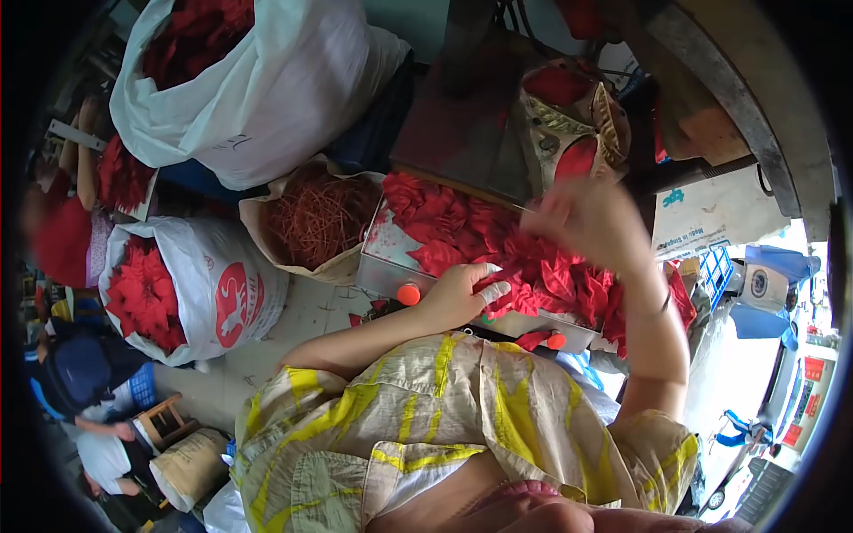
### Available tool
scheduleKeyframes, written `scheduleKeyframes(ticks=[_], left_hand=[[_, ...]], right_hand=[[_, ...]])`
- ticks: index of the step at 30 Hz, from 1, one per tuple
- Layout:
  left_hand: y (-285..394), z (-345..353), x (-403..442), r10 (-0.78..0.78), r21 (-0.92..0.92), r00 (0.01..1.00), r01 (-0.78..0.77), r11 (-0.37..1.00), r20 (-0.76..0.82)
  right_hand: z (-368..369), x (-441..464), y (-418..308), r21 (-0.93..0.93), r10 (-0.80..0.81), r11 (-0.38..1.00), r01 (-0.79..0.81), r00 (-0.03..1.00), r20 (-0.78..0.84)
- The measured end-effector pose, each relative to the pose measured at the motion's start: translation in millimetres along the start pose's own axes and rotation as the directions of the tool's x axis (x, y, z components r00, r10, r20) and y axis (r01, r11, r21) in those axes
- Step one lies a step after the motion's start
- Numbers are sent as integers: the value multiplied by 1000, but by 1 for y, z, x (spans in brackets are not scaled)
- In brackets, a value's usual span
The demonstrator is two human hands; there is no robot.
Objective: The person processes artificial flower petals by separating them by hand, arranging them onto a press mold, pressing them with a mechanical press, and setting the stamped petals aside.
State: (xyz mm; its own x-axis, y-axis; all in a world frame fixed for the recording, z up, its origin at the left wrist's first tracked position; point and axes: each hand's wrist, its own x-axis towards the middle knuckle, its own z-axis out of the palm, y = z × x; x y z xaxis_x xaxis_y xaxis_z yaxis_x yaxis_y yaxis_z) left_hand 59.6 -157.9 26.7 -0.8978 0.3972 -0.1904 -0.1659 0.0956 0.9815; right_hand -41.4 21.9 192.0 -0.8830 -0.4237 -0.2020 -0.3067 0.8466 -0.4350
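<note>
Red fabric petals and leaves fill an open metal drawer (391, 275) in front of my chest. My left hand (466, 293), with white tape on its fingers, is closed at the near edge of the pile on a red cloth flower (515, 289). Above the pile, my right hand (591, 218) is smeared by motion, so its fingers and anything in them cannot be made out. Just beyond it is a bag (542, 120) with gold leaves and red pieces.
A sack of reddish wires (311, 218) stands left of the drawer. Further left are a large white bag (346, 80) and a printed white bag (200, 275), both with red flowers. Another person's arm (86, 169) is at far left. Orange knobs (409, 294) front the drawer.
</note>
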Motion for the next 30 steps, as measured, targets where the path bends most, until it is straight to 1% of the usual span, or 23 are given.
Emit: scheduleKeyframes(ticks=[1,2,3,5,6,7,8,9,10,11,12,14,15,17,18,20,21,23,24,26,27,29,30], left_hand=[[1,0,-2,-12,-93,998,17,995,59],[-1,0,-5,125,45,992,-126,991,14],[0,-3,-7,121,46,992,-122,991,18],[6,-16,-10,177,420,983,-181,889,50],[9,-25,-14,192,422,981,-164,892,-25],[-3,-36,-11,378,616,920,-242,749,-98],[-10,-50,-5,564,784,818,-272,558,-118],[-12,-66,-1,492,854,866,-192,484,-84],[-20,-76,5,520,892,850,-171,418,-81],[-28,-82,13,550,925,832,-146,350,-76],[-29,-84,17,560,926,826,-159,344,-66],[-28,-87,22,514,946,858,-175,274,10],[-31,-88,25,522,946,853,-182,268,17],[-36,-90,26,570,951,819,-224,215,65],[-35,-93,25,573,950,816,-229,212,69],[-31,-97,24,630,904,771,-331,272,92],[-29,-97,23,632,903,770,-331,273,91],[-20,-97,22,615,873,781,-369,319,106],[-13,-95,23,614,872,782,-373,317,111],[7,-84,29,793,809,609,-480,338,30],[12,-80,29,794,808,606,-485,335,35],[21,-68,28,632,634,763,-423,647,-137],[31,-59,32,654,559,728,-461,689,-205]], right_hand=[[26,-17,9,32,-250,968,251,968,-36],[50,-28,15,115,-291,953,280,952,92],[77,-39,28,92,-283,957,274,955,95],[84,-48,33,140,-199,967,212,975,-101],[68,-52,30,203,-105,970,131,986,-131],[49,-54,25,267,-10,962,53,987,-160],[44,-53,33,340,11,934,109,943,-333],[35,-46,44,334,40,935,122,897,-440],[27,-37,50,412,141,905,107,839,-526],[15,-24,58,357,107,923,141,799,-592],[4,-8,49,434,187,888,152,742,-644],[-4,29,59,340,143,924,177,664,-734],[-3,48,63,335,142,925,178,656,-741],[7,74,69,114,92,993,-11,664,-742],[10,78,68,112,93,994,-13,659,-746],[11,85,66,-158,-111,987,-28,589,-801],[8,87,68,-160,-113,987,-28,588,-801],[3,88,73,-248,-321,947,205,676,-663],[2,89,74,-246,-316,948,201,676,-665],[-2,89,73,-267,-320,944,195,744,-586],[-2,86,71,-268,-317,944,190,742,-590],[3,71,57,-243,-405,908,341,565,-719],[3,52,44,-76,-320,934,348,727,-608]])
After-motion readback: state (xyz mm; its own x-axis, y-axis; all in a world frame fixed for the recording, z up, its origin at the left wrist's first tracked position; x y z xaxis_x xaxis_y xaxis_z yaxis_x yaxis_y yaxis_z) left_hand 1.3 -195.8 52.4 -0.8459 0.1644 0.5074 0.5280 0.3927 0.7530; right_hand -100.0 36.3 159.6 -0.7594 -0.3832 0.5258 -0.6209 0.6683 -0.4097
